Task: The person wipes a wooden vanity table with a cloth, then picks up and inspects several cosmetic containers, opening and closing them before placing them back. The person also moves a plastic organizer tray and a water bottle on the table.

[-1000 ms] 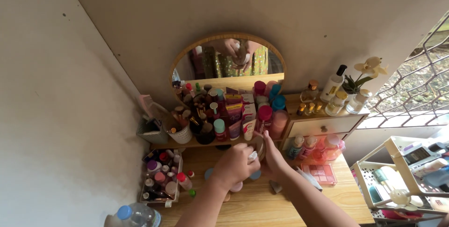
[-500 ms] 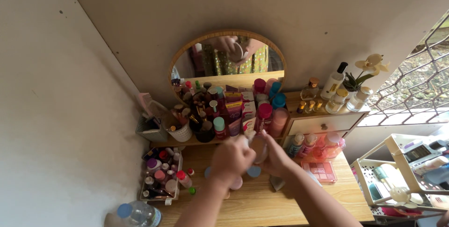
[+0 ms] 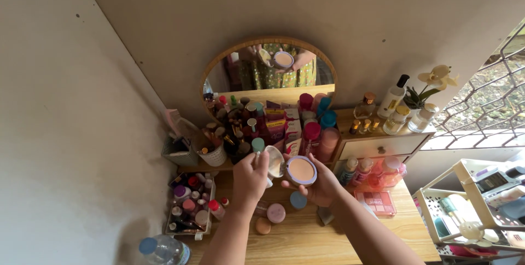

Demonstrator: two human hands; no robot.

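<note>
Holding a round powder compact [image 3: 301, 170] face-up above the counter [image 3: 306, 237], the right hand [image 3: 322, 186] cups it; the left hand [image 3: 250, 177] pinches its clear lid [image 3: 275, 162] just beside.

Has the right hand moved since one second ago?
Yes. The right hand, holding the round compact, has come up a little toward the drawer, and the powder now faces the camera.

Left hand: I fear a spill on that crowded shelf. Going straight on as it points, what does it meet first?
Probably the teal-capped bottle just beyond the left hand, which holds a clear lid; depth is unclear in this single view.
</note>
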